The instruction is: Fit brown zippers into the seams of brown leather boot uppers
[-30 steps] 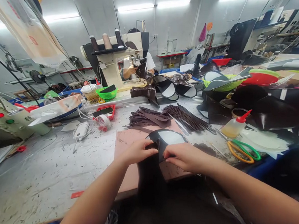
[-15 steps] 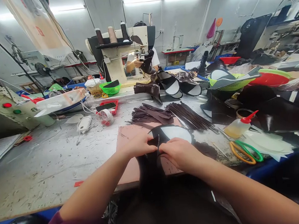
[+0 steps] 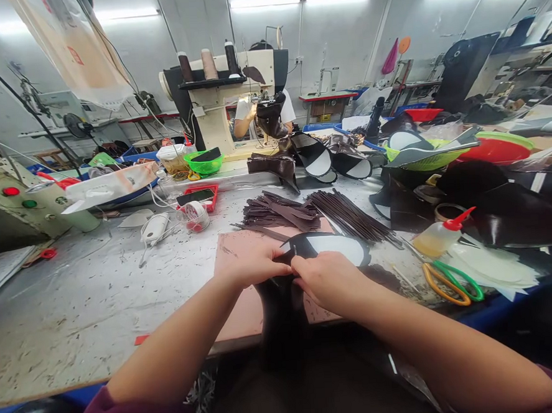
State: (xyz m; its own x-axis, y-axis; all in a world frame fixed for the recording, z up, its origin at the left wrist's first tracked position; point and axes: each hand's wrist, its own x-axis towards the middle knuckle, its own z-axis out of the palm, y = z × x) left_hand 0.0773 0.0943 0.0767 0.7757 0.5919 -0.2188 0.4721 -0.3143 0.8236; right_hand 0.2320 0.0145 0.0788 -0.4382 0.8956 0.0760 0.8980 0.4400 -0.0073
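A dark leather shoe upper (image 3: 282, 312) with a white-lined end (image 3: 337, 247) lies over a pink board (image 3: 238, 311) in front of me. My left hand (image 3: 261, 266) is closed, thumb and fingers pinching the upper's edge. Right beside it, my right hand (image 3: 325, 281) pinches the same edge, its fingertips touching or nearly touching the left thumb. The short end of a thin dark strip (image 3: 294, 250) pokes up between the hands. Most of the strip is hidden, and so are the undersides of my fingers.
Flat dark strips (image 3: 279, 211) and a bundle of thin strips (image 3: 351, 214) lie behind the board. To the right are scissors (image 3: 451, 283) and a glue bottle (image 3: 439, 237). Beyond a sewing machine (image 3: 226, 110), a co-worker's hand (image 3: 247, 120) holds a boot upper (image 3: 271, 116).
The white-lined end of the upper has shifted right. My fingertips have come closer together, and less of the strip sticks out. The co-worker's boot upper has turned.
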